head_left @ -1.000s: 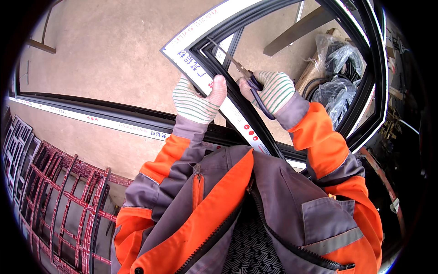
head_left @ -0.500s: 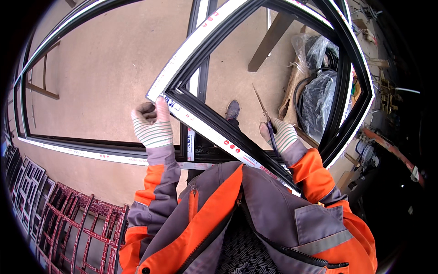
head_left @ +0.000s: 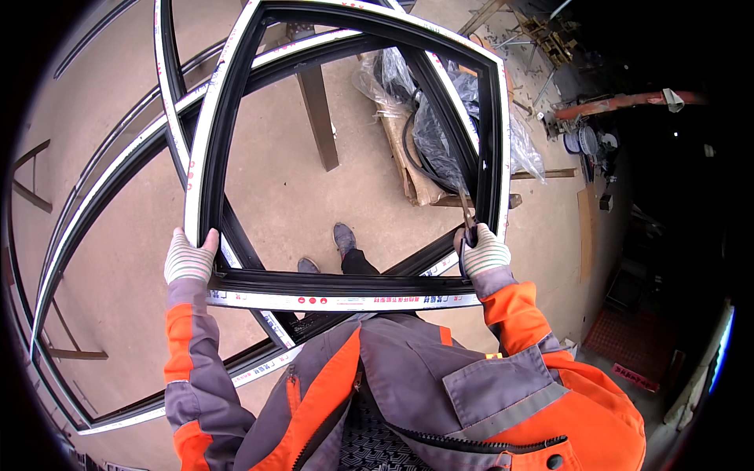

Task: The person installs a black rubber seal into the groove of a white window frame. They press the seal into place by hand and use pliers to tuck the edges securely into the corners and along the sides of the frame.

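A black window frame with white protective film on its outer sides is in front of me, its near side level across my waist. My left hand is closed round its near left corner, thumb on the inner edge. At the near right corner my right hand grips the frame and also holds scissors, blades pointing away from me. The fingers of the right hand are partly hidden. Under this frame lies a larger black frame with white film, set at a slant to it.
A dark metal beam stretches beneath the frames. Beyond the right part of the frame, clear plastic wrapping and cardboard lie on the floor. An orange-red bar and reels are at the right. My shoes show through the opening.
The smaller frame has turned from a diagonal position to lie square to me. My left hand has taken hold of its corner; my right hand, scissors still in it, has come onto the other corner.
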Action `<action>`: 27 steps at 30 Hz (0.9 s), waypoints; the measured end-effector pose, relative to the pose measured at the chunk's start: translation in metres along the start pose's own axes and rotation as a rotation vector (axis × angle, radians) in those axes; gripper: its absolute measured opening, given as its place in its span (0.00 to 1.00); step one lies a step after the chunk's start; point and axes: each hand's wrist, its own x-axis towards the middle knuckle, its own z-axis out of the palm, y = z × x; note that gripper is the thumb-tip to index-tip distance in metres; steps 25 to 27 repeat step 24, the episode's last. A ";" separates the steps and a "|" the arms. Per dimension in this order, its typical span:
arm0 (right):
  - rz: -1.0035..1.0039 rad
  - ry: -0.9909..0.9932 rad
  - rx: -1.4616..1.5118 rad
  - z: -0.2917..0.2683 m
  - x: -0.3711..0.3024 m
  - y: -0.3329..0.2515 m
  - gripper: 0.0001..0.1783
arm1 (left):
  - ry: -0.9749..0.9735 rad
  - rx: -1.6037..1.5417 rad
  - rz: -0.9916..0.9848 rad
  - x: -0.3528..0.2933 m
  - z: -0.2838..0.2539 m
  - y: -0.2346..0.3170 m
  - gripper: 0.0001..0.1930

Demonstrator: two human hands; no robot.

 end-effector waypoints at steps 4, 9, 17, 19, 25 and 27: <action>0.297 0.153 -0.148 -0.008 0.004 0.050 0.24 | 0.038 -0.031 0.014 -0.001 0.008 -0.005 0.29; 0.470 0.143 0.004 0.000 -0.009 0.080 0.26 | 0.021 0.072 -0.006 -0.003 -0.001 -0.001 0.31; 0.483 0.052 0.043 0.005 0.004 0.093 0.28 | -0.109 0.099 -0.072 -0.009 -0.012 0.000 0.32; 0.467 0.066 0.035 0.011 0.009 0.098 0.27 | -0.119 0.081 -0.080 -0.018 -0.007 -0.010 0.32; 0.421 0.037 0.079 0.017 0.030 0.126 0.26 | -0.144 0.047 -0.108 -0.052 0.015 -0.037 0.35; 0.421 0.037 0.079 0.017 0.030 0.126 0.26 | -0.144 0.047 -0.108 -0.052 0.015 -0.037 0.35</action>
